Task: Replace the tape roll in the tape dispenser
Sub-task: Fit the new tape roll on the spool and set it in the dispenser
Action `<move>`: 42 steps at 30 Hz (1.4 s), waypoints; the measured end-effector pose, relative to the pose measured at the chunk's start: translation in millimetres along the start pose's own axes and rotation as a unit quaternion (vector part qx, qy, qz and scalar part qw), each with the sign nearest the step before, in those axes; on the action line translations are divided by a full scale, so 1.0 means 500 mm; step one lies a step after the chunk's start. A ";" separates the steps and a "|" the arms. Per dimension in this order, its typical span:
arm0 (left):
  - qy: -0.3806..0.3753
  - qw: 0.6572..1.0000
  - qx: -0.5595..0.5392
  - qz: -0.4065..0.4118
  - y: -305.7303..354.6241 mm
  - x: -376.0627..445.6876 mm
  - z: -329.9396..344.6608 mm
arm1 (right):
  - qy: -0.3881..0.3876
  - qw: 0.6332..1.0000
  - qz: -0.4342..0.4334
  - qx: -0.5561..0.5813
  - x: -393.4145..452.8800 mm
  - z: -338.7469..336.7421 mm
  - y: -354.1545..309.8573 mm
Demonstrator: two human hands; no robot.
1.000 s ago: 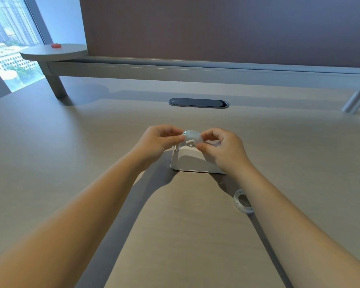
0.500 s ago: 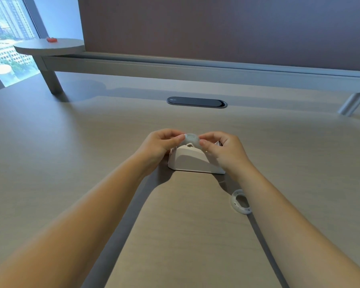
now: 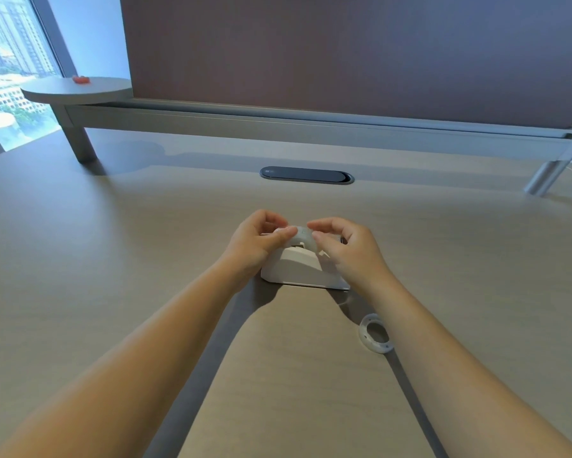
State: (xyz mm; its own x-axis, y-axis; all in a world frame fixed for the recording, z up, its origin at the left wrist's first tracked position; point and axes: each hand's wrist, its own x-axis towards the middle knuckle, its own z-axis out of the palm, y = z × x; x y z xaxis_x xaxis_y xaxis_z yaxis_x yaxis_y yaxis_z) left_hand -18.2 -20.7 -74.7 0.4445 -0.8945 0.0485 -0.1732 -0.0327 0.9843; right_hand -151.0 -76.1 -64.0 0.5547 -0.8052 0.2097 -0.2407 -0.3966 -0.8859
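The tape roll [image 3: 304,238] sits at the top of the white tape dispenser [image 3: 298,269], partly down in its slot. The left hand [image 3: 256,241] pinches the roll's left side with thumb and fingertips; the right hand [image 3: 347,249] pinches its right side. The dispenser stands on the wood-grain worktop [image 3: 112,276]. An empty tape core [image 3: 375,333] lies flat just beside the right forearm, nearer the person.

You're in an office: wide wood-grain desk [image 3: 112,292] with a dark oval cable grommet [image 3: 306,175], a fabric privacy partition [image 3: 344,54] on a grey metal rail [image 3: 311,127], and a tall window [image 3: 10,61] showing high-rise buildings.
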 end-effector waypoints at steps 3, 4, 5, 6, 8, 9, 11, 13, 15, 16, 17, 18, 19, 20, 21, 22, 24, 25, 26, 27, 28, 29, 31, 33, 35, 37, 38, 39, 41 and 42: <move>0.007 1.000 -0.007 -0.006 -0.004 0.004 0.000 | 0.012 0.999 -0.026 -0.027 0.006 0.005 -0.012; 0.007 1.000 -0.010 -0.009 -0.004 0.005 0.001 | 0.015 0.999 -0.025 -0.030 0.007 0.007 -0.015; 0.007 1.000 -0.011 -0.011 -0.003 0.006 0.002 | 0.018 0.999 -0.021 -0.029 0.010 0.009 -0.017; 0.006 1.000 -0.009 -0.011 -0.002 0.006 0.002 | 0.023 0.999 -0.018 -0.031 0.011 0.009 -0.018; 0.002 1.000 -0.002 -0.009 -0.001 0.006 0.004 | 0.031 0.998 -0.018 -0.042 0.013 0.010 -0.020; 0.001 1.000 0.000 -0.008 0.000 0.005 0.004 | 0.034 0.998 -0.020 -0.047 0.014 0.011 -0.021; -0.003 1.000 0.000 -0.010 0.000 0.003 0.001 | 0.040 0.997 -0.025 -0.062 0.017 0.012 -0.024; -0.012 1.000 -0.005 -0.010 0.000 0.000 -0.002 | 0.046 0.994 -0.039 -0.096 0.017 0.013 -0.029; -0.023 1.000 -0.008 -0.008 -0.001 -0.004 -0.007 | 0.060 0.981 -0.083 -0.165 0.019 0.013 -0.031; -0.027 1.000 -0.007 -0.006 -0.002 -0.006 -0.010 | 0.064 0.970 -0.107 -0.207 0.019 0.012 -0.031; -0.030 1.000 -0.007 -0.005 -0.003 -0.007 -0.012 | 0.065 0.959 -0.126 -0.244 0.020 0.010 -0.031; -0.034 0.999 -0.008 -0.003 -0.004 -0.008 -0.014 | 0.063 0.950 -0.138 -0.274 0.020 0.008 -0.030; -0.038 0.999 -0.010 -0.001 -0.005 -0.010 -0.017 | 0.059 0.942 -0.146 -0.297 0.021 0.006 -0.028; -0.043 0.999 -0.014 0.000 -0.006 -0.010 -0.018 | 0.056 0.936 -0.149 -0.315 0.021 0.004 -0.028; -0.047 0.999 -0.016 0.000 -0.007 -0.011 -0.020 | 0.052 0.933 -0.147 -0.325 0.021 0.002 -0.028; -0.051 0.999 -0.019 0.000 -0.008 -0.012 -0.022 | 0.048 0.933 -0.142 -0.328 0.021 0.000 -0.027; -0.059 0.998 -0.025 -0.003 -0.006 -0.014 -0.025 | 0.037 0.940 -0.123 -0.317 0.023 -0.003 -0.024; -0.061 0.998 -0.026 -0.003 -0.006 -0.015 -0.025 | 0.030 0.945 -0.106 -0.309 0.023 -0.005 -0.022; -0.061 0.998 -0.026 -0.003 -0.004 -0.015 -0.024 | 0.020 0.952 -0.084 -0.294 0.024 -0.006 -0.020; -0.060 0.998 -0.028 -0.002 -0.004 -0.015 -0.023 | 0.009 0.961 -0.057 -0.269 0.025 -0.007 -0.017; -0.058 0.998 -0.030 -0.002 -0.003 -0.015 -0.022 | 0.000 0.972 -0.028 -0.234 0.025 -0.007 -0.016; -0.056 0.998 -0.031 0.000 -0.003 -0.015 -0.021 | -0.006 0.981 0.000 -0.192 0.026 -0.007 -0.015; -0.055 0.998 -0.026 0.003 -0.004 -0.014 -0.020 | -0.010 0.992 0.041 -0.121 0.030 -0.008 -0.016; -0.056 0.998 -0.026 0.004 -0.004 -0.014 -0.021 | -0.026 0.993 0.061 -0.093 0.031 -0.011 -0.022; -0.057 0.998 -0.027 0.008 -0.005 -0.014 -0.022 | -0.059 0.993 0.077 -0.074 0.029 -0.015 -0.031; -0.063 0.998 -0.020 0.014 -0.004 -0.015 -0.021 | -0.077 0.990 0.098 -0.061 0.029 -0.017 -0.034; -0.066 0.998 -0.019 0.015 -0.004 -0.016 -0.021 | -0.077 0.989 0.111 -0.053 0.030 -0.017 -0.033; -0.068 0.997 -0.018 0.015 -0.004 -0.016 -0.020 | -0.072 0.989 0.124 -0.042 0.033 -0.018 -0.030; -0.068 0.998 -0.010 0.012 -0.004 -0.016 -0.019 | -0.062 0.987 0.149 -0.021 0.036 -0.023 -0.028; -0.068 0.998 -0.006 0.011 -0.004 -0.016 -0.019 | -0.056 0.985 0.160 -0.013 0.038 -0.028 -0.028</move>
State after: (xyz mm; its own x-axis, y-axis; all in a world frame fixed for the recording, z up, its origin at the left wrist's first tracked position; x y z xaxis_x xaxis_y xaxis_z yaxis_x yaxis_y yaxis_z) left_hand -13.0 -9.5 -75.5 0.3175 -0.9471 0.0474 -0.1704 -0.0078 0.9853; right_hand -147.9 -92.0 -41.7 0.5313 -0.8374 -0.1280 -0.4374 -0.1417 -0.8880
